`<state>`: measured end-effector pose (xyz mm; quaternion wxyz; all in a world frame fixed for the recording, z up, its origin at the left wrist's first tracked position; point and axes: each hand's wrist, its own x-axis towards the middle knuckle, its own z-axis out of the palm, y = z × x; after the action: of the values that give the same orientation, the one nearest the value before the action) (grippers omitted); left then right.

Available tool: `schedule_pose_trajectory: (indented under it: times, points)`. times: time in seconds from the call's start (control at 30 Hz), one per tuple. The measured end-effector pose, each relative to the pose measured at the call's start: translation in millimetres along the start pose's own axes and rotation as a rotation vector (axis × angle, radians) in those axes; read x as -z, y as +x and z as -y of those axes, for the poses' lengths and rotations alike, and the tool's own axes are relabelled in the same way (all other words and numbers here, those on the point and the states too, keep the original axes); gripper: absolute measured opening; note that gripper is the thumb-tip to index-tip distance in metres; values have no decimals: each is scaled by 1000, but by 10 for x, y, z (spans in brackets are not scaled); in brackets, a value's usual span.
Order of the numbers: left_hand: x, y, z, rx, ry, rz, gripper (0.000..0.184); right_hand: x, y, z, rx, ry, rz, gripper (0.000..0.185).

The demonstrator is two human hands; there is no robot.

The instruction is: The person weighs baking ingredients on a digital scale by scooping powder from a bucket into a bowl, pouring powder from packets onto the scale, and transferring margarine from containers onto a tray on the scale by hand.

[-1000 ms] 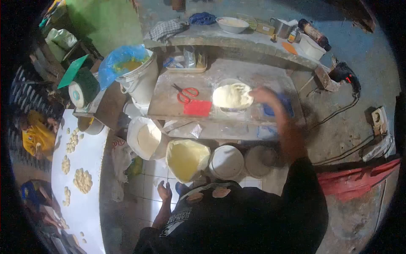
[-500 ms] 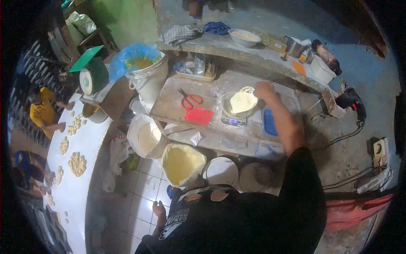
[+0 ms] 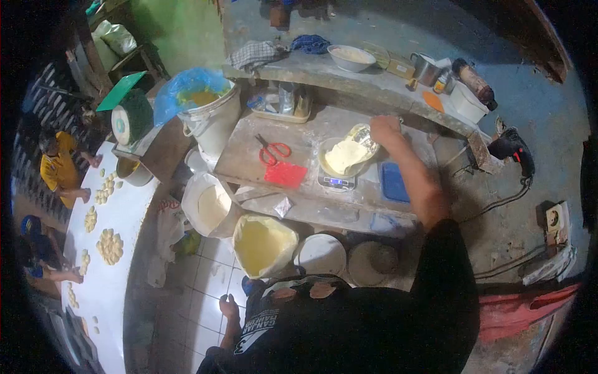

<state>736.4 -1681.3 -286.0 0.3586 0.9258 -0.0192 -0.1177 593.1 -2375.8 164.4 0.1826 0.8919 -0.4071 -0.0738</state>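
Right hand clamped on translucent scoop-like vessel, exact shape hard to make out; vessel tilts over round pale bowl. Creamy pale-yellow mass heaped at bowl. Bowl sits on small flat digital scale, display lit blue. Flat blue rectangular tray just right; red-handled metal scissors and flat red sheet left. Left hand hangs near side, fingers apart, near open yellowish plastic-lined bucket.
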Motion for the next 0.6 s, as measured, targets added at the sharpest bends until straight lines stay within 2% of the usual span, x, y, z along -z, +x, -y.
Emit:
schedule_pose_trajectory:
  times: [0.1,0.2,0.37,0.43,0.53,0.6]
  points:
    - [-62,85,-25,-64,8,-68,35,-90,-37,-116,-45,27,-12,24]
    - [-25,107,-142,-119,18,-60,36,-169,-141,-231,-63,47,-35,25]
    - [21,159,-239,-94,70,-27,37,-155,-216,-300,-78,69,18,28]
    - [-28,184,-230,-114,80,-23,37,-180,-237,-246,-173,132,24,28]
    - [-18,159,-161,-117,99,-48,36,-303,-198,-191,-115,197,73,29]
    - [5,158,-140,-249,30,-29,35,-361,-183,-209,-115,199,89,30]
